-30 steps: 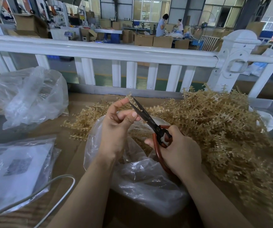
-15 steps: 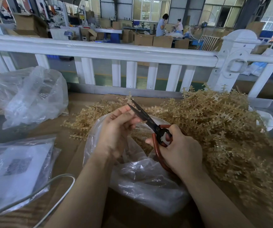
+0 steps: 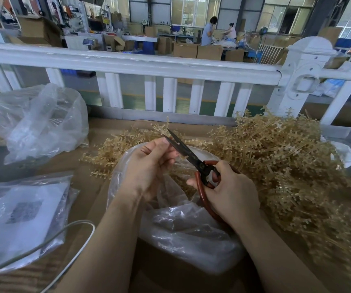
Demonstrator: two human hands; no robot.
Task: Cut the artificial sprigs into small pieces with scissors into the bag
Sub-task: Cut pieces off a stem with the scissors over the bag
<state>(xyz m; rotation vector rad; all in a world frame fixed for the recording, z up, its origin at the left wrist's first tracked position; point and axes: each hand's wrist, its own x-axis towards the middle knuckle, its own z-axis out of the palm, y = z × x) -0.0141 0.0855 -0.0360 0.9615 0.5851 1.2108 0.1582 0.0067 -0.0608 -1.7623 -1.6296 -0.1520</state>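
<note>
The scissors [image 3: 188, 154] blades have closed to a narrow gap as the left hand [image 3: 149, 166] curled inward.

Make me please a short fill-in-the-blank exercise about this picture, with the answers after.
1. The right hand holds the scissors by their ____ handles.
2. The clear bag lies under both ____.
3. The pile of golden sprigs lies on the person's ____ side.
4. Behind the table stands a ____ railing.

Answers: red; hands; right; white

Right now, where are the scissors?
In the head view, the scissors are near the centre, gripped by the right hand above the open clear bag, blades beside the left hand.
</note>
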